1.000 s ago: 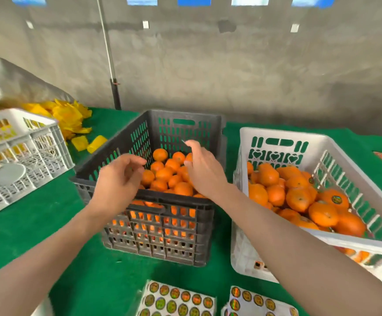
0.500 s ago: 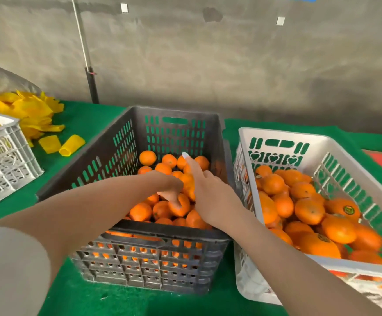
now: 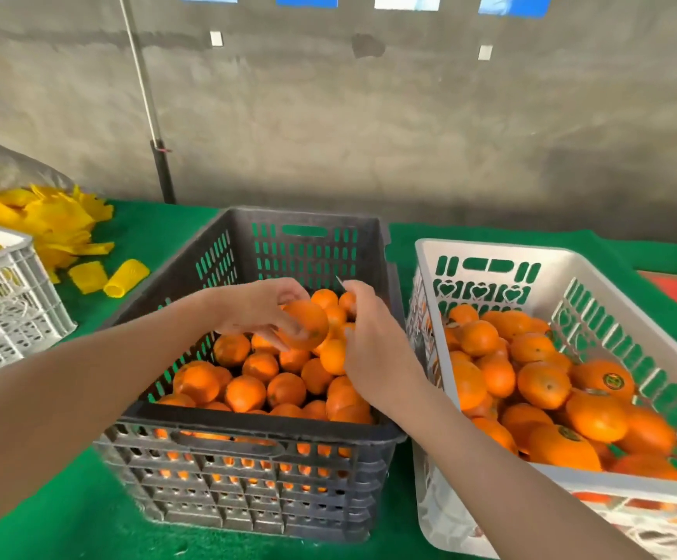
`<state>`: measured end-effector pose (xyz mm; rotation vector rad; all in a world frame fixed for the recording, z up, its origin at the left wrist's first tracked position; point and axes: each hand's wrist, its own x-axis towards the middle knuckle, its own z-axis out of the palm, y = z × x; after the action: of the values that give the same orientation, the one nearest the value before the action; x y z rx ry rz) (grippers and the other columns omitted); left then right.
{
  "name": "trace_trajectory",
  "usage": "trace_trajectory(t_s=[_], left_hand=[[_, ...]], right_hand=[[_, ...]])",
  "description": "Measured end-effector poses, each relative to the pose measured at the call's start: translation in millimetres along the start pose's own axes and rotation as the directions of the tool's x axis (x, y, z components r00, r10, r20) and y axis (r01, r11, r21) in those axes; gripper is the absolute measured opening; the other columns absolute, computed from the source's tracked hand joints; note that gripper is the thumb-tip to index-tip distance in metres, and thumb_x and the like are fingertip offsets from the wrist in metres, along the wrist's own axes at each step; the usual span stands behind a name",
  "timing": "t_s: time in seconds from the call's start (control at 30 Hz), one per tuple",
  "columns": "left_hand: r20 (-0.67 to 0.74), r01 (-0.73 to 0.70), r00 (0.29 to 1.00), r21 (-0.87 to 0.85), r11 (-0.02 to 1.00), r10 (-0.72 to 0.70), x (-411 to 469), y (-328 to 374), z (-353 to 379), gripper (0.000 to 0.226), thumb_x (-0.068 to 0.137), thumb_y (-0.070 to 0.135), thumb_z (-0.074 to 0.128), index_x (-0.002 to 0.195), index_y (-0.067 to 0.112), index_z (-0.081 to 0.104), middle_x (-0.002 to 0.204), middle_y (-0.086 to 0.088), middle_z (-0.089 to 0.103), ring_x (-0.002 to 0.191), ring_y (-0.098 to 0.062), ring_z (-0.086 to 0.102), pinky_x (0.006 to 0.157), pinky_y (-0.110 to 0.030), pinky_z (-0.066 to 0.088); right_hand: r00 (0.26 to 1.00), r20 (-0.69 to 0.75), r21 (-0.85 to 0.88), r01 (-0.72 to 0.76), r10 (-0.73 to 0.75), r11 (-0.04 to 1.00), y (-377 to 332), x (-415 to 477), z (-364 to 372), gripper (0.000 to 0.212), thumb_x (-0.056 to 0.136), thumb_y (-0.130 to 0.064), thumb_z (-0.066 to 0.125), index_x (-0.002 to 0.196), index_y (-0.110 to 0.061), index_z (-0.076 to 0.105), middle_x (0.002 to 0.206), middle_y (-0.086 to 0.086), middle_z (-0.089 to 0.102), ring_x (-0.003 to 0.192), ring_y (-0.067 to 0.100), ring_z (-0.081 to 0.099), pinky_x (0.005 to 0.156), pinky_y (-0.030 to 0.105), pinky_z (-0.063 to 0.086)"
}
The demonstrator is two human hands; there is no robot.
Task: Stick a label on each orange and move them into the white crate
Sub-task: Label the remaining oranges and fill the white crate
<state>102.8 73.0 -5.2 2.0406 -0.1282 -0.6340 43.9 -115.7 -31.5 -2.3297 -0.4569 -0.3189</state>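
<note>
Orange fruit fills the dark crate (image 3: 248,424) in the middle of the green worktop (image 3: 86,519). The left hand (image 3: 254,307) holds one orange (image 3: 306,323) just above the pile, its fingers curled around the fruit from the left. The right hand (image 3: 373,349) is just beside that orange, seen from the back. Its fingers are bent forward, and the tips pinch a pale sliver (image 3: 340,281) too small to identify. The white crate (image 3: 490,252) stands just to the right of the dark one and holds many oranges, some with round labels (image 3: 613,380). Yellow foam sleeves (image 3: 54,224) lie at far left, behind another white crate (image 3: 1,301).
</note>
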Motion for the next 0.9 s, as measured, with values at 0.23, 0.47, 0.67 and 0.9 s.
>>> trace_trajectory(t_s=[0.23, 0.47, 0.67, 0.9], left_hand=[[-0.210, -0.194, 0.975, -0.657, 0.729, 0.069, -64.9, 10.4, 28.8, 0.056, 0.072, 0.031, 0.068, 0.123, 0.012, 0.053, 0.114, -0.018, 0.062, 0.079, -0.027, 0.070, 0.059, -0.030, 0.056], [-0.263, -0.190, 0.965, -0.687, 0.701, 0.004, -88.3, 42.0, 89.5, 0.044, 0.090, 0.043, 0.053, 0.122, 0.013, 0.055, 0.087, -0.012, 0.069, 0.061, -0.019, 0.063, 0.051, -0.026, 0.053], [-0.278, -0.145, 0.958, -0.677, 0.722, -0.068, -91.7, 60.1, 140.2, 0.054, 0.092, 0.050, 0.051, 0.124, 0.007, 0.049, 0.091, -0.019, 0.062, 0.060, -0.027, 0.060, 0.056, -0.031, 0.054], [-0.251, -0.146, 0.966, -0.721, 0.677, -0.059, -92.6, 72.2, 172.3, 0.045, 0.093, 0.050, 0.048, 0.117, 0.012, 0.052, 0.085, -0.018, 0.062, 0.052, -0.024, 0.061, 0.048, -0.028, 0.050]], right_hand=[[0.972, -0.211, 0.375, -0.016, 0.102, 0.927, -4.7, -19.5, -32.1, 0.002, 0.092, -0.018, 0.057, 0.094, -0.019, 0.059, 0.100, -0.002, 0.062, 0.098, 0.009, 0.057, 0.077, 0.012, 0.043], [0.992, -0.059, 0.428, 0.123, -0.108, 0.896, -21.4, -51.9, -72.8, 0.016, 0.090, -0.013, 0.058, 0.078, -0.023, 0.061, 0.112, -0.008, 0.054, 0.104, -0.016, 0.045, 0.081, 0.003, 0.037], [0.971, -0.091, 0.195, 0.236, -0.222, 0.952, -15.3, -74.6, -94.9, 0.009, 0.092, -0.018, 0.056, 0.083, -0.016, 0.058, 0.111, -0.004, 0.050, 0.109, 0.000, 0.043, 0.092, 0.020, 0.035], [0.968, -0.051, 0.103, 0.248, -0.244, 0.963, -6.2, -94.7, -117.9, 0.013, 0.094, -0.015, 0.053, 0.081, -0.017, 0.053, 0.109, 0.000, 0.049, 0.104, 0.004, 0.043, 0.088, 0.017, 0.034]])
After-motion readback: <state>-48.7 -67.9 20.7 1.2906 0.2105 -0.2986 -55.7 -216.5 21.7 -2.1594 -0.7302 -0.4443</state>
